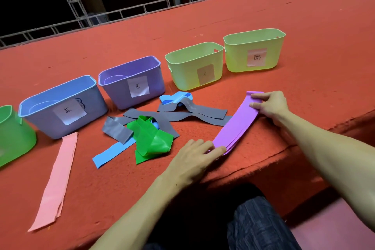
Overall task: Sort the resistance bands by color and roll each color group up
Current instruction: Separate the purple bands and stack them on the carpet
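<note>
The purple bands (237, 126) lie stacked flat near the front edge of the red bench (304, 16). The right hand (272, 105) has its grip pinched on their far end. The left hand (194, 156) presses the near end, grip apart and fingers flat. Just to the left is a tangle of grey bands (203, 110), a green band (154, 142) and a blue band (109, 153). A pink band (56, 180) lies well apart, and a row of bins (117, 91) stands behind.
</note>
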The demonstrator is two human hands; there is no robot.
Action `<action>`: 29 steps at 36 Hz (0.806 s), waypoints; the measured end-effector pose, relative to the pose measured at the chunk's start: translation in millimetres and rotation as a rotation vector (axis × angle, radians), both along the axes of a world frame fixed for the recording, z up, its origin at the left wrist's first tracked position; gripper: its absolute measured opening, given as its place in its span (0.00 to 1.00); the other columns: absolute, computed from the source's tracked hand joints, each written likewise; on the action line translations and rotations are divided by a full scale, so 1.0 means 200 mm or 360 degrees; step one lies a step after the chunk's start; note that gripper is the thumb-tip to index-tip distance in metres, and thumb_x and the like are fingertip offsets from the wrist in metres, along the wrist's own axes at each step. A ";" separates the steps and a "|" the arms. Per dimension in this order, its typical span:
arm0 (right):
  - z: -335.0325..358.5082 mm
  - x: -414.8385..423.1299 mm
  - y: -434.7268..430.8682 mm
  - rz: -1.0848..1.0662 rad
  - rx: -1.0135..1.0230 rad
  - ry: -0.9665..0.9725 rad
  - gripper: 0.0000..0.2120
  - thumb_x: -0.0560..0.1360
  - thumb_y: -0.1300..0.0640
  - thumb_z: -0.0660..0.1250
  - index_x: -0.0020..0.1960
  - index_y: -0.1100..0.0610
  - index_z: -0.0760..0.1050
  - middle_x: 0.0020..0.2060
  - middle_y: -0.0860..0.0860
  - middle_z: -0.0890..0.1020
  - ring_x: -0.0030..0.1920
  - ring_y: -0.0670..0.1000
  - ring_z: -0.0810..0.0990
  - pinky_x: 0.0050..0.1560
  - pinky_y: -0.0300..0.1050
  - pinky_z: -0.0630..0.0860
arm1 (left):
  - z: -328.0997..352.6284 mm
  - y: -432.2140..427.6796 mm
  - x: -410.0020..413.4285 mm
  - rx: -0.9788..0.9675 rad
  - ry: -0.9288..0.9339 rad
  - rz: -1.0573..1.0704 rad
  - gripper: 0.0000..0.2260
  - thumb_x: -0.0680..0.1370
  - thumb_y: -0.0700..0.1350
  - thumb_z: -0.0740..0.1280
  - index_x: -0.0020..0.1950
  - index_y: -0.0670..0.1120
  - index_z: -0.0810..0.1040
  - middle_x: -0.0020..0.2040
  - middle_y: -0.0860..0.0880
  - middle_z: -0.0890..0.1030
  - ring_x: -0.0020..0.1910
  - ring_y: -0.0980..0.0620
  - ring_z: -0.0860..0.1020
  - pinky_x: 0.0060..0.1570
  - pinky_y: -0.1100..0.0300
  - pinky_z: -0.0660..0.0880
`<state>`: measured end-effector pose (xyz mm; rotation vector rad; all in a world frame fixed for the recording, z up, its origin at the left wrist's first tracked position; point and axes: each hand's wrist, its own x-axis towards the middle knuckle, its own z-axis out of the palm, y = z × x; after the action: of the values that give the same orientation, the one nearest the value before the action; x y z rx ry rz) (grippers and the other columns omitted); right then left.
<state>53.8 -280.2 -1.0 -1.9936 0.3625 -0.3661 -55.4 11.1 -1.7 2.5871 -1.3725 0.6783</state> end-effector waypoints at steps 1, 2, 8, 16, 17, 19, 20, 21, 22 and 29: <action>0.00 0.00 0.01 -0.0018 0.0015 -0.0042 0.18 0.68 0.62 0.77 0.57 0.56 0.82 0.43 0.51 0.81 0.43 0.47 0.76 0.44 0.45 0.77 | 0.01 0.01 0.01 -0.0040 -0.0032 -0.0013 0.14 0.72 0.40 0.60 0.57 0.50 0.69 0.40 0.49 0.76 0.37 0.48 0.70 0.35 0.57 0.65; 0.01 0.00 0.02 -0.0034 0.0032 -0.0091 0.18 0.68 0.61 0.77 0.57 0.56 0.82 0.45 0.52 0.81 0.45 0.47 0.76 0.47 0.44 0.76 | 0.02 0.02 0.01 -0.0075 -0.0044 -0.0032 0.13 0.72 0.40 0.59 0.55 0.49 0.69 0.39 0.49 0.75 0.37 0.48 0.69 0.35 0.57 0.63; -0.06 -0.02 0.05 -0.0030 -0.0108 -0.0170 0.18 0.68 0.60 0.77 0.57 0.57 0.82 0.46 0.55 0.85 0.45 0.46 0.76 0.49 0.38 0.68 | -0.02 0.15 0.09 -0.0114 0.0322 -0.0028 0.09 0.71 0.39 0.61 0.48 0.50 0.70 0.37 0.51 0.76 0.39 0.50 0.68 0.36 0.52 0.70; -0.12 0.02 0.06 -0.0026 -0.0333 -0.0221 0.17 0.67 0.55 0.77 0.56 0.54 0.82 0.44 0.54 0.85 0.41 0.47 0.75 0.47 0.40 0.69 | -0.07 0.15 -0.03 -0.0525 0.0697 0.0192 0.14 0.72 0.50 0.61 0.53 0.47 0.79 0.45 0.57 0.78 0.46 0.56 0.72 0.48 0.64 0.68; -0.12 0.02 0.06 -0.0028 -0.0343 -0.0220 0.18 0.68 0.55 0.77 0.56 0.55 0.82 0.43 0.54 0.85 0.40 0.47 0.75 0.48 0.40 0.70 | -0.07 0.13 -0.03 -0.0555 0.0706 0.0253 0.14 0.73 0.53 0.61 0.53 0.48 0.79 0.44 0.61 0.77 0.44 0.57 0.72 0.47 0.64 0.68; -0.13 0.01 0.06 -0.0032 -0.0343 -0.0227 0.17 0.68 0.56 0.77 0.56 0.55 0.82 0.45 0.54 0.85 0.42 0.46 0.75 0.51 0.41 0.71 | -0.10 0.11 0.00 -0.0615 0.0735 0.0349 0.16 0.73 0.58 0.63 0.54 0.50 0.78 0.47 0.61 0.75 0.44 0.59 0.73 0.48 0.62 0.71; -0.13 0.01 0.06 -0.0040 -0.0344 -0.0243 0.17 0.68 0.56 0.77 0.56 0.55 0.82 0.47 0.54 0.85 0.43 0.46 0.75 0.53 0.41 0.71 | -0.12 0.11 0.01 -0.0651 0.0759 0.0372 0.16 0.72 0.59 0.65 0.54 0.51 0.78 0.50 0.58 0.72 0.45 0.58 0.75 0.49 0.62 0.73; -0.13 0.01 0.05 -0.0045 -0.0350 -0.0255 0.17 0.68 0.56 0.77 0.57 0.55 0.82 0.49 0.55 0.85 0.44 0.45 0.75 0.55 0.41 0.71 | -0.13 0.11 0.01 -0.0692 0.0799 0.0398 0.16 0.71 0.60 0.68 0.52 0.51 0.78 0.53 0.57 0.69 0.46 0.59 0.76 0.49 0.64 0.74; -0.13 0.01 0.05 -0.0043 -0.0354 -0.0265 0.17 0.68 0.57 0.77 0.57 0.56 0.82 0.50 0.55 0.85 0.45 0.45 0.76 0.55 0.41 0.71 | -0.14 0.12 0.02 -0.0732 0.0838 0.0424 0.16 0.69 0.59 0.72 0.50 0.51 0.78 0.54 0.56 0.67 0.46 0.62 0.77 0.48 0.67 0.74; -0.14 0.01 0.06 -0.0034 -0.0328 -0.0248 0.18 0.69 0.57 0.76 0.58 0.56 0.81 0.51 0.56 0.84 0.47 0.47 0.77 0.50 0.38 0.68 | -0.16 0.12 0.03 -0.0690 0.0777 0.0550 0.14 0.67 0.55 0.74 0.47 0.49 0.80 0.55 0.54 0.73 0.53 0.53 0.72 0.55 0.65 0.65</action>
<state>56.0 -269.1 -28.7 -2.1459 0.2556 -0.5887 -48.8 34.5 -34.6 2.4155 -0.5692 0.2977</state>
